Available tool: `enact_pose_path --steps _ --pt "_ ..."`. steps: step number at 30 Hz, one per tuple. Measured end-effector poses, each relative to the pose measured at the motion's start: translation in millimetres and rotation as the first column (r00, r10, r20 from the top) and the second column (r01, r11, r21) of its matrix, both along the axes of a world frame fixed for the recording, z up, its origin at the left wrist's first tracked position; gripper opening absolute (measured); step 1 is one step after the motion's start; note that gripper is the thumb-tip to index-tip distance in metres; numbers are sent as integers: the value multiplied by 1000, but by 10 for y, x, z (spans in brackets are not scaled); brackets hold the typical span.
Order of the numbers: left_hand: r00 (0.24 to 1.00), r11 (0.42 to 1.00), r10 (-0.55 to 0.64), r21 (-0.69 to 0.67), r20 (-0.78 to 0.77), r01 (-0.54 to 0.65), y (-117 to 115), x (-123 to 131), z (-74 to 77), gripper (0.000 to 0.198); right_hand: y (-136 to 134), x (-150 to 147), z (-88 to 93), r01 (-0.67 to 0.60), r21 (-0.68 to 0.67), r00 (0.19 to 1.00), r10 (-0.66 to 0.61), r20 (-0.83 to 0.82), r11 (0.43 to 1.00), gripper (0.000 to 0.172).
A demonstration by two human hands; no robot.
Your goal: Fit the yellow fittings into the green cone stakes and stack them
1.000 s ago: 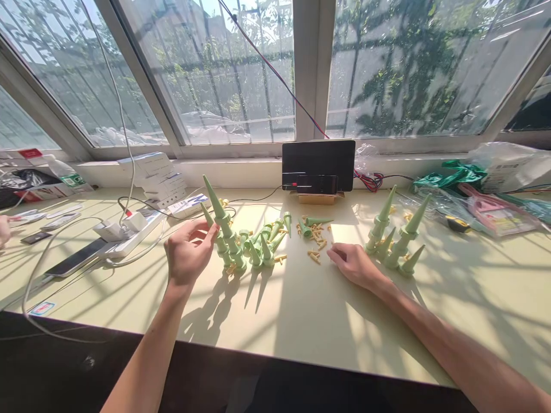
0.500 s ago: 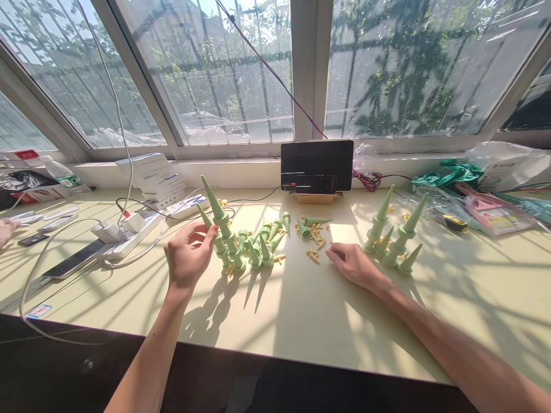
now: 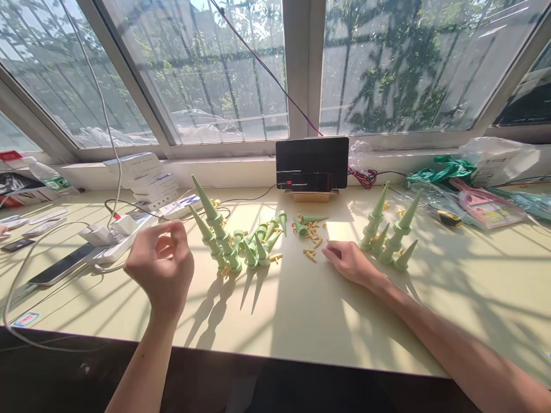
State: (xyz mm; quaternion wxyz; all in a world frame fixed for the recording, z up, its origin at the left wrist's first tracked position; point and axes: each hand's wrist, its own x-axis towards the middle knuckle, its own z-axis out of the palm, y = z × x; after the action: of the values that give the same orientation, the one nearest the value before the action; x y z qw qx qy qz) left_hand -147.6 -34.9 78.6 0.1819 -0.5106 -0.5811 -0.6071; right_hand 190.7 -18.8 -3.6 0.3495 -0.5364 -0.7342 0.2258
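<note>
My left hand [image 3: 161,267] hovers above the table with its fingers curled in loosely and nothing in them, a little left of a cluster of stacked green cones [image 3: 224,244]. My right hand [image 3: 350,261] rests on the pale table [image 3: 301,310], fingers drawn together, their tips at the edge of a scatter of small yellow pegs [image 3: 312,238]. I cannot see whether it pinches one. A second group of stacked green cones [image 3: 387,232] stands just behind that hand. A few loose green cones [image 3: 307,221] lie among the pegs.
A black screen on a stand [image 3: 312,163] sits at the window sill. A power strip with cables [image 3: 109,241], a phone [image 3: 60,265] and white boxes [image 3: 144,175] lie to the left. Plastic bags [image 3: 473,189] fill the right back. Another person's hand [image 3: 2,230] shows at the left edge.
My left hand has let go of the tall cone stack and drawn back to the left and toward me, curling its fingers. My right hand has stayed put.
</note>
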Motion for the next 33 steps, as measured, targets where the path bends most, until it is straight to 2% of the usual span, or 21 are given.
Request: enact_pose_path --steps 2,5,6,7,8,10,11,13,15,17,20,23,27,33 --pt "997 997 -56 50 -49 59 -136 206 76 10 -1 2 -6 -1 4 1000 1 0 1000 37" --pt "926 942 -335 -98 -176 322 -272 632 108 7 4 6 -22 0 12 1000 0 -2 1000 37" --pt "872 896 -436 -205 -224 395 -275 783 85 8 6 6 -27 0 12 1000 0 -3 1000 37" --pt "799 825 -547 -322 -249 464 -250 932 45 9 9 6 -31 2 9 1000 -2 -4 1000 37" --pt "759 781 -605 -367 -242 505 -199 1074 -6 10 12 6 -35 3 5 1000 -3 -7 1000 37" --pt "698 679 -686 -528 -208 510 -33 1329 -120 10 19 3 -40 3 -7 1000 -3 -18 1000 36" --pt "678 652 -702 -578 -217 490 70 1438 -173 11 21 2 -40 2 -11 1000 -2 -24 1000 36" --pt "664 612 -710 -671 -233 419 276 1618 -250 15 23 -3 -37 1 -14 999 -2 -35 1000 36" --pt "686 577 -679 -767 -261 279 443 1744 -294 19 21 -9 -31 -1 -18 999 0 -40 1000 36" --pt "718 543 -630 -829 -296 134 553 1819 -326 22 18 -17 -26 -4 -22 999 3 -43 1000 36" --pt "755 494 -580 -869 -307 26 636 1851 -400 27 24 -25 -34 -11 -18 999 11 -40 1000 36" --pt "769 512 -552 -859 -321 9 683 1822 -508 26 46 -22 -62 -21 11 999 22 -24 1000 36" --pt "770 554 -550 -831 -324 47 735 1772 -629 25 74 -16 -98 -30 38 1000 31 -6 999 35" --pt "774 567 -553 -820 -308 78 791 1751 -709 26 91 -26 -108 -20 36 1000 20 7 999 34"
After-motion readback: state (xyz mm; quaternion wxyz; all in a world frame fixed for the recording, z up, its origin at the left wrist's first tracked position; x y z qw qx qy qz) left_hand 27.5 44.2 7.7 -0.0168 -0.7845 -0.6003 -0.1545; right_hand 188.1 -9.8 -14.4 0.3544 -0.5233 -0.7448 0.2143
